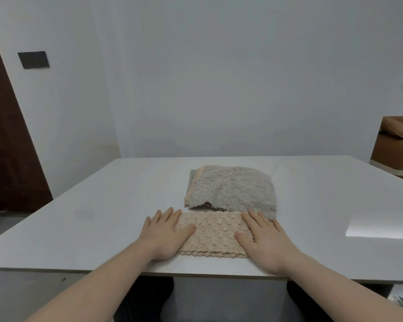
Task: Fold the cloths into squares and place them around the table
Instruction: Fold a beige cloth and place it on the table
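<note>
A folded peach cloth [214, 233] lies flat near the front edge of the white table [91, 217]. My left hand [165, 233] rests palm down on its left end, fingers spread. My right hand [263, 238] presses flat on its right end in the same way. Just behind it sits a stack of unfolded cloths [230, 188], a grey one on top with peach edges showing along its left side.
A brown cardboard box [396, 149] stands beyond the table's right side. A dark wooden door [7, 140] is at the left. A white wall lies behind the table. A bright patch of light [379, 225] falls on the table at the right.
</note>
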`<state>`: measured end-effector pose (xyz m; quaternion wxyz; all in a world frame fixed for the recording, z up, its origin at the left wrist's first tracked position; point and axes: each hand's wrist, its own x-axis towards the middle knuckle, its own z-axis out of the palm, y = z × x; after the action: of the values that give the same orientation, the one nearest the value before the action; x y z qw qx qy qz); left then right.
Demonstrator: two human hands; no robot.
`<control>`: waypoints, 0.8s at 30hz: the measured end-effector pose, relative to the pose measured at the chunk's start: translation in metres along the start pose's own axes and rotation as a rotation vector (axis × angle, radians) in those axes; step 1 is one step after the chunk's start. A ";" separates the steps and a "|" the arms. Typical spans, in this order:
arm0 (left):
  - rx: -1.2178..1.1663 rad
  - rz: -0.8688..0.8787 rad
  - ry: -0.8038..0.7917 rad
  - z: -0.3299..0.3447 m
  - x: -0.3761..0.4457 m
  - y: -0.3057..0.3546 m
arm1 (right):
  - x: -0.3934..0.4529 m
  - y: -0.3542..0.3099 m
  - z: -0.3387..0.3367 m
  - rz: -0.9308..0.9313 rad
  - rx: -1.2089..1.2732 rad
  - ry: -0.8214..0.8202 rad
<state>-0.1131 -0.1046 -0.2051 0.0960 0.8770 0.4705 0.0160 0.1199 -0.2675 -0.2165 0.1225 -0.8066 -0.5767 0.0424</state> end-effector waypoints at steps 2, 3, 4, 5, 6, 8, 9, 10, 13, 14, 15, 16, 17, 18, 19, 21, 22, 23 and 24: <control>-0.006 -0.039 0.007 -0.001 -0.001 -0.020 | -0.001 0.000 0.000 0.009 0.022 0.006; -0.004 -0.054 0.012 -0.001 -0.002 -0.028 | 0.000 0.001 0.000 0.011 0.036 0.003; -0.002 -0.066 0.021 -0.001 -0.003 -0.033 | 0.000 0.001 -0.001 0.017 0.050 0.001; -0.003 -0.075 0.036 0.000 -0.005 -0.036 | 0.002 0.002 -0.001 0.030 0.065 0.005; -0.007 -0.079 0.054 0.001 -0.007 -0.037 | 0.006 0.003 -0.003 0.052 0.082 0.018; -0.027 -0.083 0.092 0.003 -0.009 -0.035 | 0.013 0.005 -0.007 0.114 0.129 0.046; -0.036 -0.084 0.106 0.003 -0.010 -0.034 | 0.016 0.006 -0.009 0.149 0.170 0.067; -0.041 -0.084 0.114 0.004 -0.011 -0.033 | 0.018 0.006 -0.010 0.181 0.225 0.109; -0.048 -0.078 0.118 0.004 -0.011 -0.034 | 0.018 0.004 -0.006 0.242 0.256 0.240; -0.053 -0.076 0.119 0.004 -0.011 -0.035 | 0.017 0.002 -0.004 0.250 0.216 0.251; -0.058 -0.074 0.121 0.004 -0.012 -0.035 | 0.016 0.000 -0.003 0.253 0.183 0.252; -0.061 -0.071 0.124 0.004 -0.012 -0.035 | 0.016 0.000 -0.001 0.258 0.169 0.254; -0.062 -0.068 0.126 0.005 -0.012 -0.035 | 0.016 -0.001 -0.001 0.268 0.170 0.258; -0.063 -0.066 0.129 0.005 -0.013 -0.035 | 0.017 0.001 0.000 0.274 0.178 0.268; -0.065 -0.065 0.133 0.005 -0.013 -0.035 | 0.017 0.001 0.000 0.279 0.180 0.274; -0.074 -0.062 0.142 0.005 -0.013 -0.036 | 0.016 0.002 -0.002 0.281 0.196 0.300; -0.079 -0.058 0.149 0.005 -0.013 -0.036 | 0.016 0.003 -0.002 0.276 0.228 0.327; -0.085 -0.055 0.155 0.006 -0.013 -0.036 | 0.015 0.003 -0.002 0.266 0.274 0.358; -0.095 -0.053 0.163 0.006 -0.013 -0.036 | 0.014 0.004 -0.002 0.247 0.325 0.389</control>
<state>-0.1493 -0.0963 -0.2169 0.0994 0.8544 0.4986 0.1071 0.1285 -0.2562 -0.2145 0.3525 -0.8336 -0.4252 -0.0067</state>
